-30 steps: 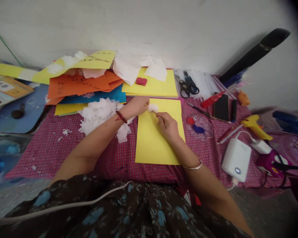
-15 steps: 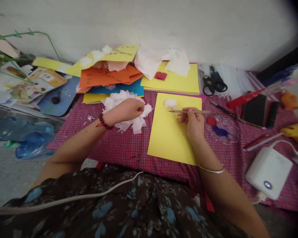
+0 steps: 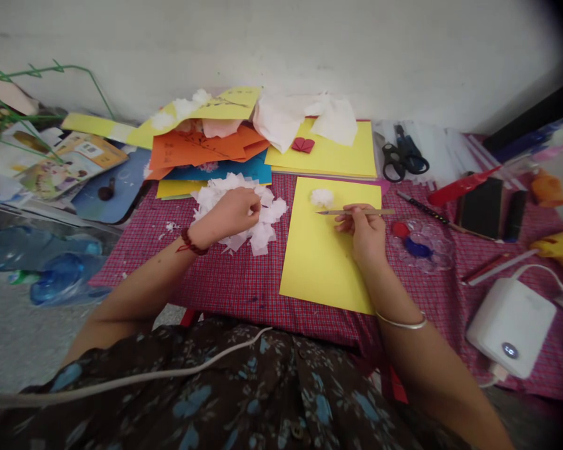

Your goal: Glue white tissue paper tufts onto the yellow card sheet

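Note:
A yellow paper sheet (image 3: 326, 262) lies on the red checked cloth (image 3: 234, 281) in front of me. A small white tissue puff (image 3: 321, 197) sits near its top edge. My right hand (image 3: 363, 234) rests on the sheet and pinches a thin stick (image 3: 356, 212) that points left, below the puff. My left hand (image 3: 229, 212) is curled over a pile of white tissue pieces (image 3: 263, 219) to the left of the sheet, fingers closed on the pieces.
Orange, blue and yellow papers (image 3: 201, 150) are stacked at the back, with a red folded heart (image 3: 303, 144) on a yellow pad. Scissors (image 3: 403, 156), a paint palette (image 3: 415, 244), a white power bank (image 3: 511, 325) and a glue gun (image 3: 560, 247) lie on the right. Plastic bottles (image 3: 51, 275) lie at left.
My left hand left the puff on the yellow sheet and moved onto the tissue pile. My right hand drew back and now holds the stick level. The view swung left.

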Available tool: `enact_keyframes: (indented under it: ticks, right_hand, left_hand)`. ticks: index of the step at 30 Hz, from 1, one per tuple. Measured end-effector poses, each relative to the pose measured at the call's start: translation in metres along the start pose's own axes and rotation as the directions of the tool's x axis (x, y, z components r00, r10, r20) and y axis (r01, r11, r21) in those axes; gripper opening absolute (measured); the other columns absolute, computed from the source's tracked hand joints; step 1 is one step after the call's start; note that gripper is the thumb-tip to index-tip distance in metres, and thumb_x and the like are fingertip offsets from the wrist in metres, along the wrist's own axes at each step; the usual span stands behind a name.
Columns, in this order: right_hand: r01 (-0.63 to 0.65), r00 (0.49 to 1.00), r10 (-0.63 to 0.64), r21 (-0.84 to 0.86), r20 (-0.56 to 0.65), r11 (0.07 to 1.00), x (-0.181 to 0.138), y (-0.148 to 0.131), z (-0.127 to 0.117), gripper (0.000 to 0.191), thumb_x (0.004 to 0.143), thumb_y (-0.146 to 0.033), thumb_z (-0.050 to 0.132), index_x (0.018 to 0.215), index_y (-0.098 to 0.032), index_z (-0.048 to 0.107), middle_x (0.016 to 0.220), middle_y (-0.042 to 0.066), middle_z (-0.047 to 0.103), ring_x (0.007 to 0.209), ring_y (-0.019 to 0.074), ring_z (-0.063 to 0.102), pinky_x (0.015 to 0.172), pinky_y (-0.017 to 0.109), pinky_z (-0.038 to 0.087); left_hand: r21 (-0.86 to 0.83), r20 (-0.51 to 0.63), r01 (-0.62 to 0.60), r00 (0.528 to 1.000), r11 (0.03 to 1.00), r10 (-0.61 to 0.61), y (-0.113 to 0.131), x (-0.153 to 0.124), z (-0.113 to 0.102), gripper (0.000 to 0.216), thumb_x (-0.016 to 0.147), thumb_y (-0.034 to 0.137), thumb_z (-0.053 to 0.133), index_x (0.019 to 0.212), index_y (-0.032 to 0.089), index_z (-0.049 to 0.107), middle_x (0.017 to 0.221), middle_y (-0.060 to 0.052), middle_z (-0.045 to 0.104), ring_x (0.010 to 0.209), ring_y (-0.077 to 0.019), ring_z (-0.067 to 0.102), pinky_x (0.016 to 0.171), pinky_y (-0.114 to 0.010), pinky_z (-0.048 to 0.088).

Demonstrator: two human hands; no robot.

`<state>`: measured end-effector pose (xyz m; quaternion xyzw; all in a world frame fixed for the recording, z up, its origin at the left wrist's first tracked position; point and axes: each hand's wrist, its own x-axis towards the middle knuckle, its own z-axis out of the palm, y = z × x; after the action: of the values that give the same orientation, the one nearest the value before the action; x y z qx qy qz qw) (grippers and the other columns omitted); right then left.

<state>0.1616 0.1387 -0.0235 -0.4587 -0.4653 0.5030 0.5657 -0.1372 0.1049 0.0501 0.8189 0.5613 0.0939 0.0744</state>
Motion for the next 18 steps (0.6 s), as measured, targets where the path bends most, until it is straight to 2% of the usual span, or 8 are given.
enact_keyframes:
  ticks: [3,6,10,13,15,18]
  right_hand:
    - [0.003,1.000,-0.003,0.003,0.007,1.000,0.000,0.000,0.000,0.021,0.087,-0.041,0.062,0.085,-0.020,0.065,0.066,-0.001,0.069,0.048,0.0094,0.058,0.050,0.023,0.048]
    - [0.005,1.000,-0.005,0.013,0.010,1.000,0.000,0.000,0.001,0.021,0.087,-0.041,0.063,0.084,-0.020,0.065,0.065,0.000,0.068,0.049,0.0100,0.059,0.050,0.023,0.048]
    - [0.022,1.000,-0.022,0.012,0.006,1.000,0.000,0.000,0.002,0.021,0.086,-0.041,0.063,0.084,-0.020,0.065,0.064,-0.001,0.068,0.048,0.0100,0.059,0.049,0.023,0.048]
    - [0.023,1.000,-0.023,-0.004,0.008,1.000,0.000,-0.001,0.001,0.022,0.088,-0.042,0.061,0.085,-0.020,0.064,0.066,-0.001,0.068,0.048,0.0095,0.058,0.049,0.023,0.048]
    - [0.016,1.000,-0.016,-0.004,0.002,1.000,0.000,-0.001,0.000,0.022,0.088,-0.042,0.061,0.086,-0.020,0.064,0.066,0.000,0.069,0.048,0.0093,0.058,0.050,0.023,0.048]
    - [-0.005,1.000,0.005,0.012,0.000,1.000,0.001,-0.002,0.000,0.022,0.088,-0.042,0.061,0.086,-0.021,0.064,0.068,0.000,0.069,0.049,0.0089,0.058,0.050,0.022,0.048]
  left_hand:
    - [-0.024,-0.031,0.021,0.999,0.999,-0.022,0.004,-0.001,-0.002,0.009,0.077,0.018,0.055,0.077,0.015,0.063,0.079,-0.006,0.065,0.078,-0.0184,0.055,0.073,-0.032,0.041]
    - [0.033,-0.026,0.041,0.999,0.999,-0.040,0.011,0.001,0.004,0.017,0.081,0.027,0.057,0.087,0.014,0.066,0.083,-0.008,0.066,0.082,-0.0219,0.057,0.076,-0.035,0.043]
    - [0.184,-0.024,0.122,0.993,0.975,-0.119,0.021,0.010,0.017,0.022,0.083,0.030,0.055,0.081,0.012,0.067,0.083,-0.012,0.066,0.083,-0.0250,0.058,0.078,-0.039,0.044]
    - [0.234,0.012,0.137,0.989,0.962,-0.144,0.025,0.015,0.019,0.019,0.082,0.023,0.052,0.073,0.013,0.066,0.080,-0.013,0.065,0.081,-0.0244,0.057,0.074,-0.038,0.043]
    - [0.166,-0.012,0.179,0.984,0.970,-0.179,0.025,0.016,0.013,0.019,0.081,0.018,0.050,0.069,0.014,0.064,0.078,-0.011,0.065,0.077,-0.0216,0.056,0.069,-0.034,0.041]
    - [-0.142,-0.071,0.227,0.969,0.963,-0.239,0.025,0.013,-0.005,0.015,0.078,0.017,0.051,0.067,0.015,0.062,0.072,-0.005,0.064,0.066,-0.0150,0.053,0.062,-0.029,0.038]
